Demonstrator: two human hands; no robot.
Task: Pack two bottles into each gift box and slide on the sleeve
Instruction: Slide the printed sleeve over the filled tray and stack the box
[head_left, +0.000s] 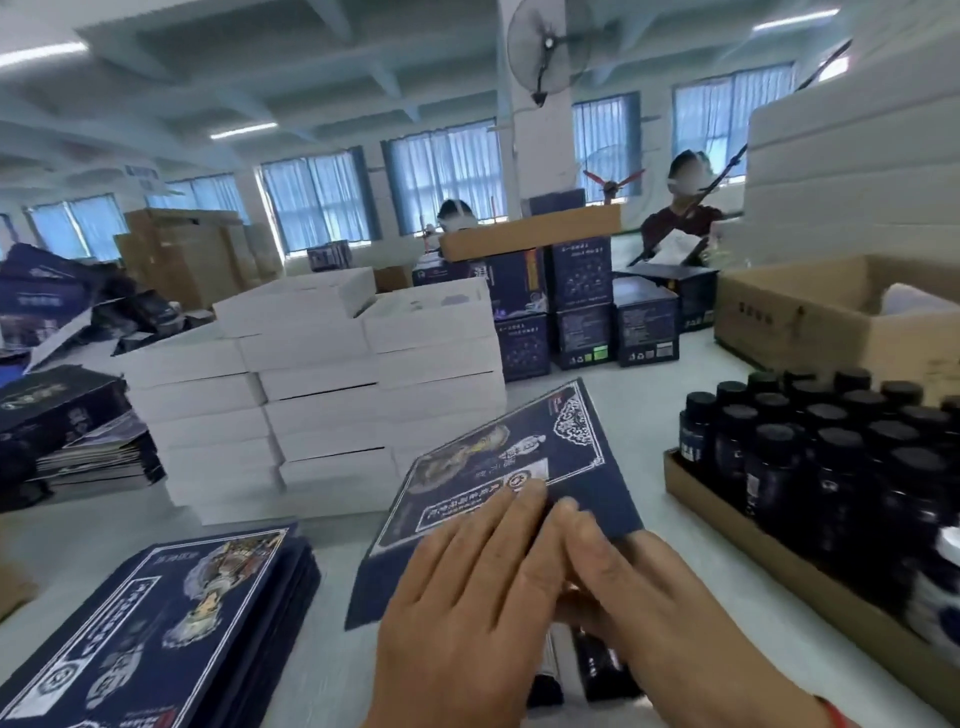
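Left hand (467, 597), right hand (639, 597) flat on tilted sleeve (498, 467)

Both hands cover the near end of the dark blue sleeve (498, 467), so its opening and any box inside it cannot be seen. Below the left hand (467, 613) and right hand (639, 603), dark shapes show only in part. Left of the sleeve, the stack of flat sleeves (156, 634) runs off the bottom edge. Right of it, the nearest bottles in the cardboard tray (779, 561) blur, labels unreadable. Print on the sleeve is too smeared to read.
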